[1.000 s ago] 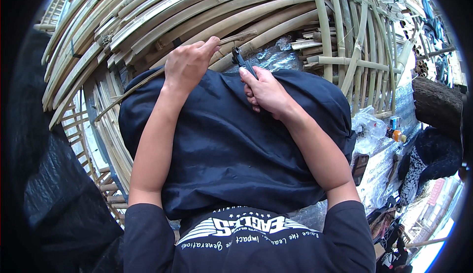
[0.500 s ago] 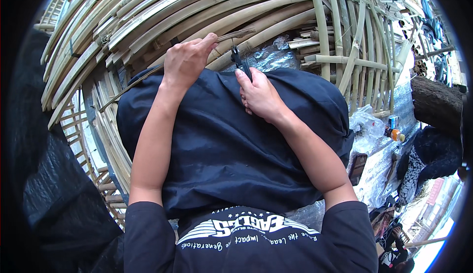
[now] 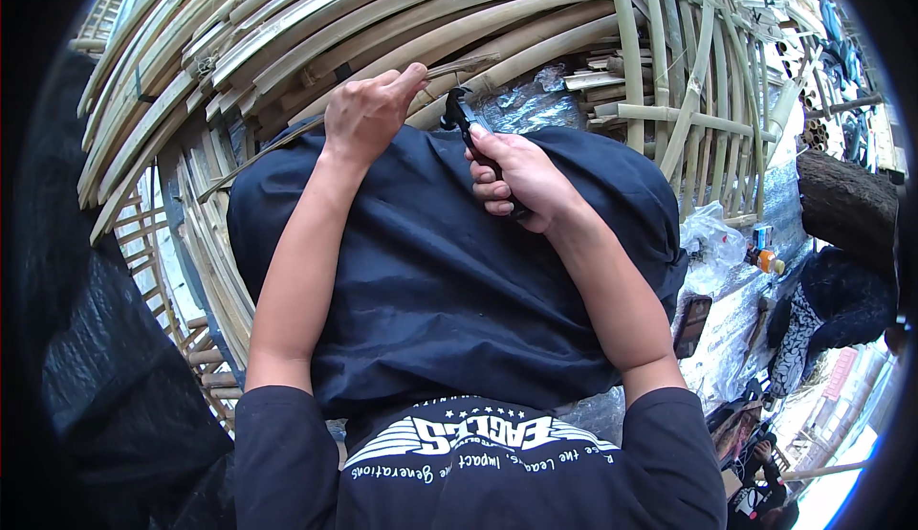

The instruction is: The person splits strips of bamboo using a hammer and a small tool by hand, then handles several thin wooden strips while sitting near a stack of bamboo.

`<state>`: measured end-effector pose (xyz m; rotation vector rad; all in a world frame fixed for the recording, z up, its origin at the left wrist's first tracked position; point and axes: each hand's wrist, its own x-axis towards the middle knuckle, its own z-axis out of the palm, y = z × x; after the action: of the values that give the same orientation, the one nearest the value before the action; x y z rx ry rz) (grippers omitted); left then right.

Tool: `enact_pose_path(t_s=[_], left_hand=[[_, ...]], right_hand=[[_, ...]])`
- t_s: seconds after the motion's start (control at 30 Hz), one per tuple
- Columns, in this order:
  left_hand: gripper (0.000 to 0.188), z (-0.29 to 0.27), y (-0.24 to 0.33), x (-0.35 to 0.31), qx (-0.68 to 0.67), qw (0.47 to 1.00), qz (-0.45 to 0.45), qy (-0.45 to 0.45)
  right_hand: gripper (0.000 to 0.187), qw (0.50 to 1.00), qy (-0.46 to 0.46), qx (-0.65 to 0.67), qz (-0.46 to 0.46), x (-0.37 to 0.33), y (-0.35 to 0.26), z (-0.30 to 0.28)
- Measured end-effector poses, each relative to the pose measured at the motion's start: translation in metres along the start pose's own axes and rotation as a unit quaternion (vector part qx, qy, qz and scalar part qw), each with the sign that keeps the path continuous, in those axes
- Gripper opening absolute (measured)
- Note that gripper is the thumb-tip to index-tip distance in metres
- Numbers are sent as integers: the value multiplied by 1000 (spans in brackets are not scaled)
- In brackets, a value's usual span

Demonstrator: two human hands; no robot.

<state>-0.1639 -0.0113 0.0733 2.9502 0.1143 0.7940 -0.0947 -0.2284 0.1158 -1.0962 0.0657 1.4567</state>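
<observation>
My left hand (image 3: 365, 117) is closed around a thin brown bamboo strip (image 3: 467, 64). Its frayed end sticks out to the right past my fingers; a long, thin piece trails down to the left. In my right hand (image 3: 521, 181) is a black plier-like hand tool (image 3: 459, 106), fingers wrapped round its handles. The tool's hooked head points up, just below the frayed end and apart from my left hand. A fine wire-like line shows between the head and the strip, too thin to make out. Both hands are above my dark-covered lap (image 3: 459, 272).
Long split bamboo poles (image 3: 382, 28) lie stacked ahead of me. A bamboo lattice (image 3: 679, 119) stands at the right. Beyond my right knee are a clear plastic bag (image 3: 712, 241), an orange bottle (image 3: 768, 261), a phone (image 3: 692, 325) and a dark log (image 3: 846, 195). Other people are at the far right.
My right hand has shifted slightly right and down, with the tool turned so its hooked head and handle show more. My left hand still holds the strip, moved slightly right.
</observation>
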Motion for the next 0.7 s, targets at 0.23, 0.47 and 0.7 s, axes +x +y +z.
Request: enact_pose_path(t_s=[0.23,0.47,0.7], left_hand=[[9,1,2,0,-1,1000,8,27],[9,6,7,-4,-1,1000,19,10],[13,10,0,2,-70,997,1,43]], right_hand=[[31,999,2,-31,-14,-3,-1,-4],[29,992,66,-90,-66,9,4,-1],[29,985,65,-130,-91,5,7,-1]])
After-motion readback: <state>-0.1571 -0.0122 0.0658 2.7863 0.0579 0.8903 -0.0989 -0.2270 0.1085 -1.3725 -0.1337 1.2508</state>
